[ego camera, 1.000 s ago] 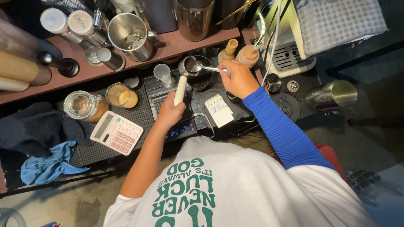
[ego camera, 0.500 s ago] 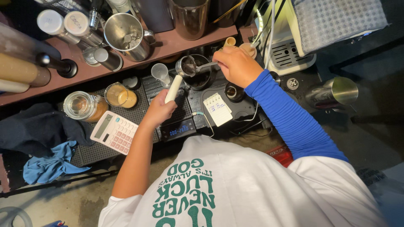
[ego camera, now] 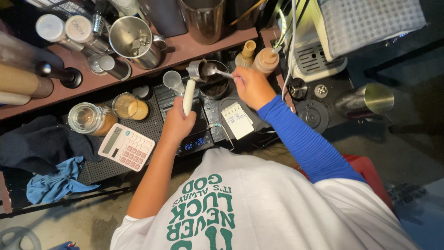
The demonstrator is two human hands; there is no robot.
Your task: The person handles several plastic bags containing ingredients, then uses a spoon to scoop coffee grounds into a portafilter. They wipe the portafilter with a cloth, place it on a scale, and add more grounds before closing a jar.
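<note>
- My left hand (ego camera: pixel 178 121) grips the portafilter's white handle (ego camera: pixel 188 96); its basket (ego camera: pixel 196 70) sits above the dark grounds bowl (ego camera: pixel 215 85).
- My right hand (ego camera: pixel 252 86) pinches a spoon (ego camera: pixel 213 70) at the basket; a tilt could spill grounds onto the scale (ego camera: pixel 196 143).

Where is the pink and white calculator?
In the head view, the pink and white calculator lies on the black mat, on the person's left side, just below a glass jar and beside the left forearm.
</note>
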